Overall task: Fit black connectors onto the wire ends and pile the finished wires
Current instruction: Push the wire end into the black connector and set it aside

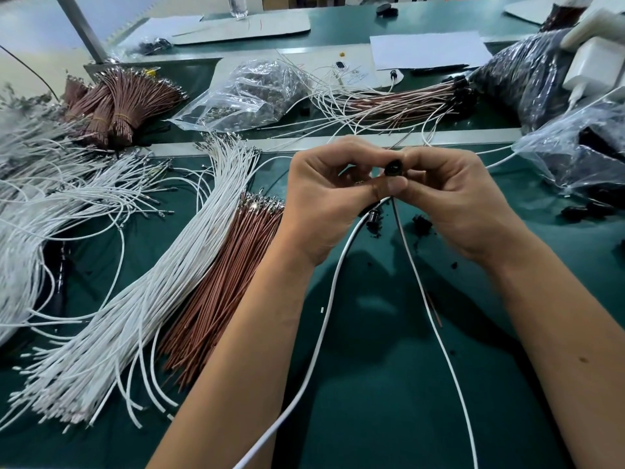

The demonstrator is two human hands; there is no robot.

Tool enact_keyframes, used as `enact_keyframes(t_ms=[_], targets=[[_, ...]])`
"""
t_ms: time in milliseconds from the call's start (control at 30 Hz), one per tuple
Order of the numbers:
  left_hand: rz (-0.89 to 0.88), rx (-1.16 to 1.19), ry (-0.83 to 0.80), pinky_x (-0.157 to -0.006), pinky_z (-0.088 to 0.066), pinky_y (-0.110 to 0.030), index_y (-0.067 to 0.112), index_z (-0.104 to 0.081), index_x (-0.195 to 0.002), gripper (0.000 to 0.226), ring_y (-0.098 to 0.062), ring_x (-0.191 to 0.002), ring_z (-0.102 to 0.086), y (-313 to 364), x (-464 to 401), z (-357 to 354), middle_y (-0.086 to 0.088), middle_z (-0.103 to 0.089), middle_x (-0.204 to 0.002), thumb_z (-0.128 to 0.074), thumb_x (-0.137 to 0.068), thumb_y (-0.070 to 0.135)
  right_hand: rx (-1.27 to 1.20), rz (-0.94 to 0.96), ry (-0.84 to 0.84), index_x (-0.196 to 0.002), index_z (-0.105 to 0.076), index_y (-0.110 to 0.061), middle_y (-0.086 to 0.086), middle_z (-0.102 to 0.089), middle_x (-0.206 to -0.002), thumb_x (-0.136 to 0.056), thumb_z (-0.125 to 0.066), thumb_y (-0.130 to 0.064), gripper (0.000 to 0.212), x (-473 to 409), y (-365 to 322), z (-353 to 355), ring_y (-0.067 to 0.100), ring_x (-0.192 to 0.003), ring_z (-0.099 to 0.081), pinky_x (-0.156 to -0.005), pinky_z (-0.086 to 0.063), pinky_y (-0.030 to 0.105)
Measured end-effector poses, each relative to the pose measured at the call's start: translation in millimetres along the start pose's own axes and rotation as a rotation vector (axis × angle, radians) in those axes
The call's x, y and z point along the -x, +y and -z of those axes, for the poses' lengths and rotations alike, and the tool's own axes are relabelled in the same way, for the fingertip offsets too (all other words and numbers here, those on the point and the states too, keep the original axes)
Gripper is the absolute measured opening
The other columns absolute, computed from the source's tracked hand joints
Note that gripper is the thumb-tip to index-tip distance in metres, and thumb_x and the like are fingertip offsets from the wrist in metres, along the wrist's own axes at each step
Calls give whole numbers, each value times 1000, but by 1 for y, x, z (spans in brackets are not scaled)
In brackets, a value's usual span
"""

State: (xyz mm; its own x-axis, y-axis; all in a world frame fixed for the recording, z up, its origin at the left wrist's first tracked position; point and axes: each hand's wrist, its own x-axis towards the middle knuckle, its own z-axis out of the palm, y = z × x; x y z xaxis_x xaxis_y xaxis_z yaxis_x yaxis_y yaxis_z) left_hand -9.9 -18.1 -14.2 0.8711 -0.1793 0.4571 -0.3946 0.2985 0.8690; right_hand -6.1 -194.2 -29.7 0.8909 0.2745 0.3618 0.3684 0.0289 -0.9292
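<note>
Two forearms reaching in, left hand [324,194] and right hand [453,198] pinching a black connector [393,167] above the green mat [372,367]; white wire [324,309] trailing down. Risk: wire end slipping out if misaligned.

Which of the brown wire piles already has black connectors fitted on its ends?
The mixed brown-and-white pile at upper right, beyond both hands; black connectors cluster at its right end. The two other brown bundles show only bare metal terminals.
</note>
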Motion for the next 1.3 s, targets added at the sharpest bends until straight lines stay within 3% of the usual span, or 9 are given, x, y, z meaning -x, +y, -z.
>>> enact_keyframes(t_ms=[100, 267, 533, 700, 800, 967, 1133, 1233, 1300], targets=[[20, 13, 6, -76, -47, -37, -5, -73, -96, 30, -33, -84, -55, 0, 0, 0, -37, -63, -90, -80, -69, -16, -10, -7, -21, -104, -67, 7, 35, -67, -110, -89, -75, -22, 34, 1, -2, 0, 30, -102, -67, -99, -53, 44], [40, 65, 1, -76, -50, -33, 4, -74, -91, 26, -28, -84, -54, 0, 1, 0, -11, -69, -87, -80, -72, -12, -150, -13, -32, -98, -77, -16, 11, -75, -106, -87, -79, -29, 17, 1, -6, -5, 27, -102, -69, -98, -55, 37], [66, 70, 13, -76, -41, -47, -6, -72, -100, 32, -30, -83, -50, 0, 0, 0, -18, -65, -87, -79, -71, -15, -103, -62, -36, -99, -73, -5, 18, -71, -105, -87, -80, -35, 33, 0, -4, -1, 28, -102, -67, -99, -53, 39], [66, 71, 18, -76, -43, -47, -6, -71, -102, 34, -31, -82, -52, 2, 1, -3, -18, -65, -88, -79, -70, -16, -58, -78, -69, -100, -72, -4, 9, -73, -101, -90, -76, -31, 30, 1, -2, 3, 22, -99, -67, -94, -54, 31], [62, 63, 16, -75, -40, -50, -8, -71, -102, 34, -36, -82, -50, 2, 1, -3, -26, -64, -88, -79, -69, -17, -37, -61, -63, -106, -65, 13, 19, -70, -104, -89, -73, -27, 43, 1, -1, 4, 24, -101, -65, -98, -54, 37], [58, 37, -2, -72, -40, -46, -3, -71, -102, 40, -34, -79, -50, 4, 0, -4, -24, -63, -88, -79, -67, -19, 9, -25, -49, -114, -53, 26, 50, -52, -115, -89, -72, -25, 60, 0, -5, 1, 32, -106, -55, -104, -41, 66], [53, 52, -10, -74, -40, -50, -7, -69, -106, 41, -36, -81, -49, 5, 0, -5, -21, -61, -88, -77, -68, -21, 22, -22, -34, -111, -59, 19, 42, -58, -105, -88, -73, -24, 51, 1, -2, 2, 29, -100, -57, -97, -47, 47], [59, 82, -5, -78, -40, -54, -9, -67, -108, 42, -39, -83, -50, 6, 1, -5, -23, -61, -90, -75, -69, -23, -49, 3, -5, -98, -70, -7, 19, -66, -96, -85, -78, -21, 21, 1, 0, 1, 22, -94, -62, -90, -53, 31], [60, 82, -13, -79, -41, -53, -8, -67, -108, 42, -39, -84, -51, 6, 1, -6, -22, -62, -91, -75, -69, -23, -124, 31, 3, -93, -74, -18, 15, -68, -99, -80, -84, -26, 18, 1, -1, 0, 25, -96, -64, -91, -54, 31]])
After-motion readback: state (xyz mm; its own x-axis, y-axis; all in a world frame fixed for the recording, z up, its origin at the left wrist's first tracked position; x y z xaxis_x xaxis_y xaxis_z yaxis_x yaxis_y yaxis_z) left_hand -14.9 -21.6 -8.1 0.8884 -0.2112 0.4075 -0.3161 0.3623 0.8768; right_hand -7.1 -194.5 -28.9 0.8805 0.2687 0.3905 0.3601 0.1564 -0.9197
